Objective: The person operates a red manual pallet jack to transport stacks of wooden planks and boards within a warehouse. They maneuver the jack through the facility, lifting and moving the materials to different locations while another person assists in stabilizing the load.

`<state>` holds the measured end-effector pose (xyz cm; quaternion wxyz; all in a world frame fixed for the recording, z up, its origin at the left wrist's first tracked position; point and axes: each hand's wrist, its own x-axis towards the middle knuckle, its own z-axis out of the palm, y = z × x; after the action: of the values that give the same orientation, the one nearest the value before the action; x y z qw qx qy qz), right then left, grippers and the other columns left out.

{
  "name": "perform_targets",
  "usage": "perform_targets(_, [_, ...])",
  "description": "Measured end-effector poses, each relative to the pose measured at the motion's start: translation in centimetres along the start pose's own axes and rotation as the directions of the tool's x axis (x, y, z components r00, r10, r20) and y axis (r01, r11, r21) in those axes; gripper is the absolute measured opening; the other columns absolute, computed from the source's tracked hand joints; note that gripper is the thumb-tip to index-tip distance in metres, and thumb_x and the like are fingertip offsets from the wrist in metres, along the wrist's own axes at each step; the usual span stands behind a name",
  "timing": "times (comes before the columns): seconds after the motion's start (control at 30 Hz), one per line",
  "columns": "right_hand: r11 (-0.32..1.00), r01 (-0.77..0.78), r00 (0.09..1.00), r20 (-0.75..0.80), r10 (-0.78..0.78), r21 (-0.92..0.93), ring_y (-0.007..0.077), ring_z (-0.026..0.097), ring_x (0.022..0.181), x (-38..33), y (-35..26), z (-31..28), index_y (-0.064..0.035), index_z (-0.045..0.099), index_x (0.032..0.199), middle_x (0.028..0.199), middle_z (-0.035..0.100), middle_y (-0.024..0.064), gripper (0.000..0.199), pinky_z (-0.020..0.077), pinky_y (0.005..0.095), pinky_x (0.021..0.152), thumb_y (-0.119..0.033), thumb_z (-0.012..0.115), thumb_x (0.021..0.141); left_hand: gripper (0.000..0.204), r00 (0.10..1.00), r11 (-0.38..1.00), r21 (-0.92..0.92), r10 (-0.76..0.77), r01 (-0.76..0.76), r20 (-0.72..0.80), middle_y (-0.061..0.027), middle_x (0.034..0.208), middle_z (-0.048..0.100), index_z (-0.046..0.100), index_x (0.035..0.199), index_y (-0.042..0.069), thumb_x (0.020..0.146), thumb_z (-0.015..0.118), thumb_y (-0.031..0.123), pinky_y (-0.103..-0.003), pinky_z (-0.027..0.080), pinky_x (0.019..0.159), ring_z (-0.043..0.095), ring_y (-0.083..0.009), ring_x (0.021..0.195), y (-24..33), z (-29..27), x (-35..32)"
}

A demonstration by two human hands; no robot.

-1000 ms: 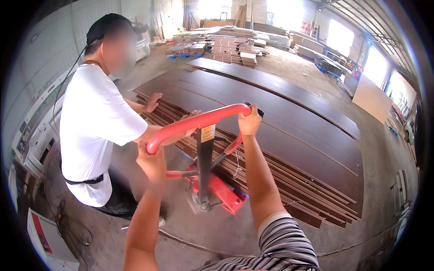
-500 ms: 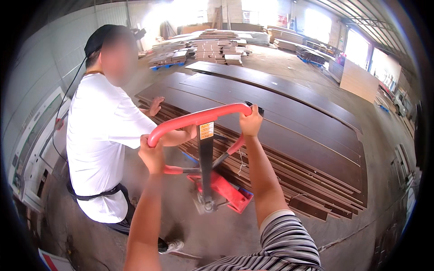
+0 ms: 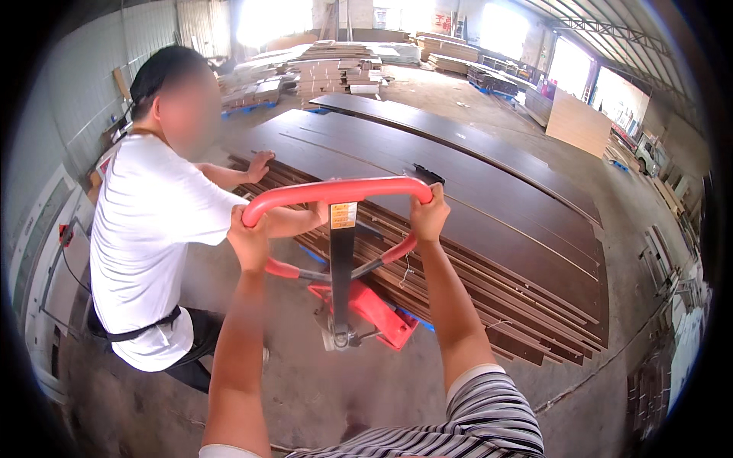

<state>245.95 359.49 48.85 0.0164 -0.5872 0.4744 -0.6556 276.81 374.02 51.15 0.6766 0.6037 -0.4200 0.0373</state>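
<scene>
Both my hands grip the red loop handle [image 3: 336,192] of a pallet jack, arms stretched forward. My left hand [image 3: 249,240] is closed around the handle's left bend, my right hand [image 3: 430,217] around its right bend. A dark steering column with an orange-and-white label runs down from the handle to the jack's red body [image 3: 382,319], which sits low at the near side of a large stack of dark brown boards [image 3: 496,206]. The jack's forks are hidden under the stack. A small black object [image 3: 427,174] lies on the boards beyond my right hand.
At my left a person in a white shirt [image 3: 149,237] leans in, one hand [image 3: 259,166] at the stack's edge, the other behind the handle. More board piles [image 3: 321,76] stand at the back. A pale panel [image 3: 578,127] leans at the far right; loose strips [image 3: 660,263] lie nearer.
The handle's crossbar has swung to look more level, my hands moving with it. The view has shifted slightly right, and the person in white appears farther left.
</scene>
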Motion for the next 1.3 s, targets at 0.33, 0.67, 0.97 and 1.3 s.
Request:
perform_targets(0.33, [0.999, -0.044, 0.999, 0.024, 0.044, -0.027, 0.0409, 0.062, 0.066, -1.8, -3.5, 0.5, -0.0070, 0.053, 0.085, 0.070, 0.060, 0.0184, 0.018, 0.0501, 0.0442, 0.061, -0.012, 0.069, 0.077, 0.014, 0.988, 0.993, -0.073, 0.105, -0.097, 0.112, -0.0120, 0.078, 0.058, 0.055, 0.093, 0.001, 0.083, 0.063, 0.006, -0.035, 0.048, 0.072, 0.055, -0.0244, 0.070, -7.2, 4.1, 7.9])
perform_targets(0.67, [0.976, -0.114, 0.978, -0.192, 0.077, -0.187, 0.0376, 0.063, 0.063, -3.4, -7.7, 1.6, -0.0065, 0.054, 0.087, 0.068, 0.060, 0.0160, 0.019, 0.0502, 0.0407, 0.059, -0.006, 0.070, 0.076, 0.025, 0.958, 0.995, -0.089, 0.063, -0.039, 0.279, -0.0195, 0.089, 0.066, 0.052, 0.102, 0.004, 0.083, 0.066, 0.008, -0.042, 0.051, 0.075, 0.067, -0.0369, 0.087, -9.3, 8.6, 13.1])
perform_targets(0.97, [0.927, -0.148, 0.958, -0.281, 0.049, -0.345, 0.0367, 0.063, 0.062, -6.9, -12.5, 4.3, -0.0079, 0.054, 0.088, 0.069, 0.061, 0.0146, 0.021, 0.0510, 0.0407, 0.059, -0.008, 0.071, 0.075, 0.027, 0.983, 0.985, -0.114, 0.142, -0.129, 0.116, -0.0180, 0.090, 0.061, 0.051, 0.099, 0.004, 0.084, 0.070, 0.017, -0.048, 0.049, 0.073, 0.062, -0.0412, 0.083, -13.5, 13.7, 16.2])
perform_targets(1.3, [0.941, -0.142, 0.950, -0.311, 0.043, -0.306, 0.0320, 0.061, 0.058, -7.9, -14.4, 5.1, -0.0064, 0.054, 0.084, 0.067, 0.057, 0.0129, 0.017, 0.0505, 0.0357, 0.059, -0.001, 0.067, 0.075, 0.027, 0.964, 0.981, -0.114, 0.179, -0.158, 0.198, -0.0191, 0.083, 0.063, 0.049, 0.095, 0.010, 0.084, 0.070, 0.023, -0.051, 0.048, 0.070, 0.061, -0.0451, 0.083, -14.4, 14.5, 17.7])
